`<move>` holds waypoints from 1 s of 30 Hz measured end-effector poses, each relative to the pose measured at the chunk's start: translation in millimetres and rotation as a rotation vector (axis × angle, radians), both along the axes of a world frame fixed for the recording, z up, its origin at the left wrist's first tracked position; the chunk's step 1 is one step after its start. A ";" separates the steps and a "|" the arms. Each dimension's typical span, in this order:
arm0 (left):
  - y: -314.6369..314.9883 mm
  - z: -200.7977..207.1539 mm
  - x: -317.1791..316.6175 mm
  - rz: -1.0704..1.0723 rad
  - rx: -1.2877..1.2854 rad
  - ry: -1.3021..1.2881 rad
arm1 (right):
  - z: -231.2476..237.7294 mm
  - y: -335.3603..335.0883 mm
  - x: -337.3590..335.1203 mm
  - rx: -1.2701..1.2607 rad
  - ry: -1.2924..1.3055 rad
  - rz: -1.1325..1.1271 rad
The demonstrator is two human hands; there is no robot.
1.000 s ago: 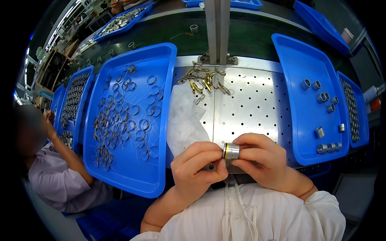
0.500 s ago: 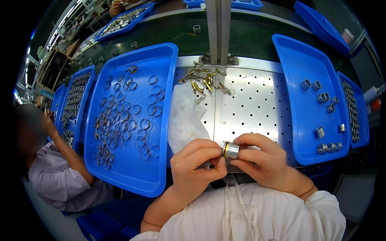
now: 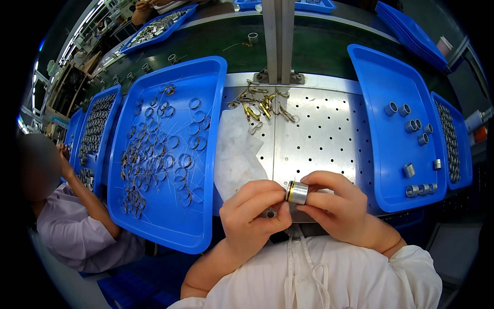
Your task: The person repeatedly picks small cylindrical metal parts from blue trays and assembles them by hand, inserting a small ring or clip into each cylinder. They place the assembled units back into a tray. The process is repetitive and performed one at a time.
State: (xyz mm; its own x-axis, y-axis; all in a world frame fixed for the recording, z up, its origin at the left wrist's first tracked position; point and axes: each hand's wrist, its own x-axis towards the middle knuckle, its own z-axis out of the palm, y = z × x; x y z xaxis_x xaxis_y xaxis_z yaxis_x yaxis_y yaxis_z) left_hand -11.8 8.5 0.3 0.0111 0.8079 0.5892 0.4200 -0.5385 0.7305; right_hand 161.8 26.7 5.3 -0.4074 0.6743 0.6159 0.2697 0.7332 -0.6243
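Observation:
Between my hands, over the near edge of the perforated metal plate (image 3: 319, 136), is a short silvery metal sleeve (image 3: 300, 193) with a yellow and dark band round its left end. My right hand (image 3: 340, 207) grips the sleeve from the right, thumb below and fingers above and behind. At its left end my left hand (image 3: 253, 210) has thumb and fingertips pinched together against the dark rim. Whatever is between those left fingertips is too small to make out. A crumpled white sheet (image 3: 234, 159) lies just beyond my left hand.
A blue tray (image 3: 206, 226) of thin wire-tailed rings stands at left, and another blue tray (image 3: 386, 180) with several metal sleeves at right. Brass-coloured clips (image 3: 265, 107) lie near a metal post (image 3: 278, 41). A co-worker (image 3: 92, 226) sits at far left.
The sleeve and my hands have shifted very slightly to the right, with the sleeve turned a little. My grip on it looks the same.

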 end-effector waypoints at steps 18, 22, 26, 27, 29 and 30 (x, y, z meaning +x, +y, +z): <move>-2.3 1.2 -2.0 -0.027 -0.050 -0.026 | -2.3 3.7 -1.4 0.151 -0.021 0.022; -1.5 -0.5 -1.4 -0.025 -0.053 -0.033 | -2.5 4.3 -1.3 0.189 -0.011 0.017; 0.1 2.3 -3.7 -0.059 -0.104 -0.071 | -4.1 7.5 0.8 0.252 -0.042 0.039; -0.3 2.3 -4.6 -0.065 -0.115 -0.077 | -3.5 7.2 1.4 0.257 -0.052 0.043; -0.4 1.5 -6.4 -0.071 -0.118 -0.069 | -4.0 7.4 2.0 0.267 -0.064 0.057; -0.4 1.3 -6.7 -0.074 -0.119 -0.065 | -5.1 7.8 2.2 0.274 -0.066 0.067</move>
